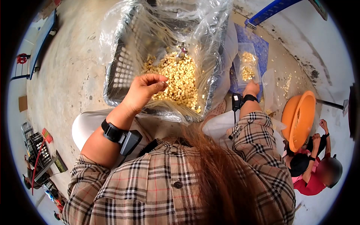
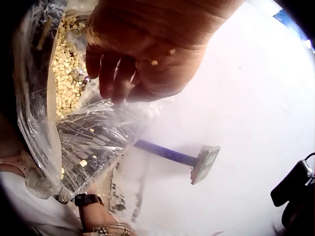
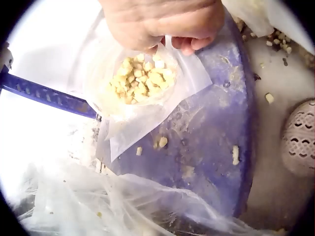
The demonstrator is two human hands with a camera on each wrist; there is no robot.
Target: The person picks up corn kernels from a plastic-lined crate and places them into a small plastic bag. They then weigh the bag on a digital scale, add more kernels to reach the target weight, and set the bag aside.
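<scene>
Fingers (image 3: 194, 44) of right hand (image 3: 162, 19) pinch bag (image 3: 142, 86), left hand (image 1: 141, 92) above crate (image 1: 119, 73)

One black crate (image 1: 120, 71) is sitting ahead, and one clear plastic sheet (image 1: 210, 33) is lining it. The pale yellow pieces (image 1: 180, 75) inside are lying too many to count. One small clear bag (image 1: 247, 65) is resting on one blue platform (image 1: 258, 45), and one blue bar (image 1: 270, 11) is running past it. Two hands are showing, the left hand (image 1: 144, 90) and the right hand (image 1: 252, 88). Each wrist is wearing one black strap (image 1: 111, 131), making two. One orange basin (image 1: 300, 118) is standing at the right. One other person (image 1: 315, 172) is sitting beside it.
</scene>
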